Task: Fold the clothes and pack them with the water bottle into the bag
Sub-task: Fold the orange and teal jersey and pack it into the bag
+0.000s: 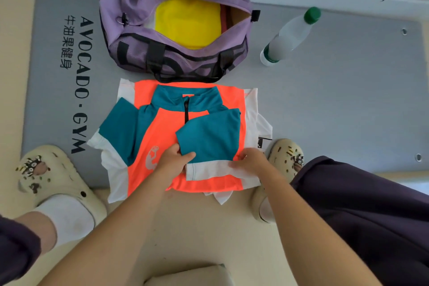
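Grey mat (348,100), hands (209,161) pinching sleeve (209,137)

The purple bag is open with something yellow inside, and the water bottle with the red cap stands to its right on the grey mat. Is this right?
Not quite: the head view shows the water bottle has a green cap, not red. The rest holds: the purple bag is open with something yellow inside, and the bottle stands to its right on the grey mat.

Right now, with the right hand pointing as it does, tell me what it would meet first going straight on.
The right hand points left along the shirt; it would likely meet the left hand first, gripping the folded teal sleeve.
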The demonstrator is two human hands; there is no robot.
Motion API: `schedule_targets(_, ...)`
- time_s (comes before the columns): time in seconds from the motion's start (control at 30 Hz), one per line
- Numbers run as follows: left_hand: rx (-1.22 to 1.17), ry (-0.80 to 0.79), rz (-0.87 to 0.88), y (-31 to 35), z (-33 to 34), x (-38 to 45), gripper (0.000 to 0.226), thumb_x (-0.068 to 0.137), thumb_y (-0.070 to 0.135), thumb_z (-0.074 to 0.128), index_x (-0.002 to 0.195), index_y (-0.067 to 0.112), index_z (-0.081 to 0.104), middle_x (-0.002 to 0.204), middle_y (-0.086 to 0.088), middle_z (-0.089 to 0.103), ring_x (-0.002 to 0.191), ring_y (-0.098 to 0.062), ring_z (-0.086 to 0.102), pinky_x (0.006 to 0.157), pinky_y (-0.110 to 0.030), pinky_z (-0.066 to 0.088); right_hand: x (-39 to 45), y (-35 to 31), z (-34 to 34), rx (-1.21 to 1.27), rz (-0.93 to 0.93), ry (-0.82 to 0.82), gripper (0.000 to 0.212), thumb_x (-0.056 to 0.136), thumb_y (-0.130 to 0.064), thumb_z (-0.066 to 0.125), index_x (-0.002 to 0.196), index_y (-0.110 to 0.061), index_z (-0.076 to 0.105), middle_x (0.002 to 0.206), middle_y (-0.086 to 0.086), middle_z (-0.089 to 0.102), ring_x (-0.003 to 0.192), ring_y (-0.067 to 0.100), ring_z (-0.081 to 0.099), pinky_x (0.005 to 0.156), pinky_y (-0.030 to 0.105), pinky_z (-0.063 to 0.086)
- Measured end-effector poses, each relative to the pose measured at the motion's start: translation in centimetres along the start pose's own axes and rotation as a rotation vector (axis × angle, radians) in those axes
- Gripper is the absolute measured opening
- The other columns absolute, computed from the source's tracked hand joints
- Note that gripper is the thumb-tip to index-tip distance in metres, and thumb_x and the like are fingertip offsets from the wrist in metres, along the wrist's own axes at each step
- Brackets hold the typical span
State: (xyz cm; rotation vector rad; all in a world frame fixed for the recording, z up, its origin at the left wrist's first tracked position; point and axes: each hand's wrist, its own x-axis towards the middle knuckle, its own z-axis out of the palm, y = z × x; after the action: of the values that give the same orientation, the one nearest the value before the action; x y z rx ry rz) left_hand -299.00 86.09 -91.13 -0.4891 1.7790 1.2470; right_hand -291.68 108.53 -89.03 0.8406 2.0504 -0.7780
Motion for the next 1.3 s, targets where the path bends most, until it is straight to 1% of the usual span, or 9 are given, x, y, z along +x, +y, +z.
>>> schedule_targets(0.13,-0.111,-0.095,0.015,0.4,0.3,-0.5,0.025,0.09,0.002,0.065,0.103,0.022,0.062,0.097,-0.004,0.074,0.084,-0.017,0.072,0.065,-0.032,0.06,-0.4,1.6,-0.5,-0.094,0.029,-0.064,0.03,0.078,-0.041,0.07,0.066,-0.018,0.055,0.07,-0.003,0.056,0.065,0.015,0.052,0.054,0.024,0.038)
schedule_targets(0.27,-0.215,-0.003,0.084,1.3,0.6,-0.3,0.025,0.088,0.004,0.068,0.098,0.027,0.065,0.093,0.002,0.074,0.088,-0.016,0.071,0.08,-0.036,0.058,0.5,0.2,-2.6,0.125,0.027,0.07,0.041,0.08,-0.051,0.071,0.097,-0.015,0.061,0.09,0.003,0.066,0.081,0.018,0.062,0.064,0.031,0.048)
schedule_targets(0.43,-0.202,-0.032,0.118,2.2,0.3,0.4,0.044,0.088,-0.002,0.065,0.111,0.035,0.057,0.088,0.004,0.074,0.076,-0.008,0.071,0.062,-0.026,0.057,2.9,-3.2,-5.2,0.323,-0.217,0.295,0.051,0.09,-0.029,0.065,0.136,-0.029,0.044,0.105,0.003,0.056,0.087,0.013,0.056,0.071,0.025,0.045)
schedule_targets(0.57,-0.166,-0.116,0.085,2.0,-0.1,0.8,0.036,0.089,-0.005,0.063,0.106,0.027,0.06,0.092,0.005,0.072,0.077,-0.007,0.07,0.057,-0.025,0.057,5.4,-5.0,-6.8,0.199,-0.26,0.101,0.014,0.091,-0.037,0.065,0.094,-0.023,0.064,0.087,-0.004,0.059,0.08,0.016,0.052,0.071,0.021,0.043)
schedule_targets(0.7,-0.149,-0.117,0.058,1.5,-0.3,1.3,0.014,0.092,0.011,0.065,0.1,0.022,0.067,0.095,0.001,0.074,0.087,-0.015,0.07,0.069,-0.028,0.058,7.3,-6.0,-7.9,0.124,-0.116,0.132,0.043,0.084,-0.046,0.069,0.069,-0.01,0.051,0.07,0.005,0.048,0.07,0.022,0.049,0.066,0.032,0.045)
schedule_targets(0.9,-0.153,-0.081,0.053,1.1,0.0,1.9,0.009,0.093,0.016,0.065,0.096,0.023,0.069,0.096,0.0,0.074,0.088,-0.016,0.07,0.069,-0.028,0.057,8.0,-6.2,-7.7,0.329,0.127,-0.047,0.028,0.081,-0.007,0.07,0.107,-0.008,0.059,0.096,0.008,0.055,0.084,0.021,0.054,0.069,0.031,0.051)
schedule_targets(1.1,-0.134,-0.06,0.051,0.8,0.3,2.0,0.011,0.094,0.015,0.063,0.09,0.021,0.071,0.093,0.001,0.074,0.083,-0.01,0.07,0.064,-0.022,0.056,8.0,-5.5,-9.4,0.293,0.021,-0.129,0.014,0.085,-0.003,0.065,0.088,-0.016,0.061,0.085,0.002,0.059,0.083,0.017,0.054,0.07,0.025,0.046)
schedule_targets(1.2,-0.137,-0.053,0.053,0.8,0.4,2.1,0.012,0.094,0.015,0.063,0.091,0.022,0.072,0.092,0.004,0.074,0.082,-0.008,0.07,0.064,-0.021,0.055,7.7,-5.1,-9.4,0.528,-0.06,-0.283,0.015,0.084,-0.021,0.074,0.09,-0.015,0.062,0.092,-0.003,0.068,0.091,0.013,0.063,0.081,0.026,0.051)
schedule_targets(1.3,-0.128,-0.051,0.051,0.8,0.4,2.2,0.014,0.093,0.017,0.064,0.087,0.026,0.072,0.088,0.008,0.075,0.081,-0.006,0.071,0.062,-0.02,0.055,8.4,-5.4,-8.5,0.437,0.055,-0.198,0.054,0.081,-0.055,0.07,0.107,-0.008,0.066,0.105,0.001,0.069,0.099,0.018,0.065,0.092,0.035,0.054)
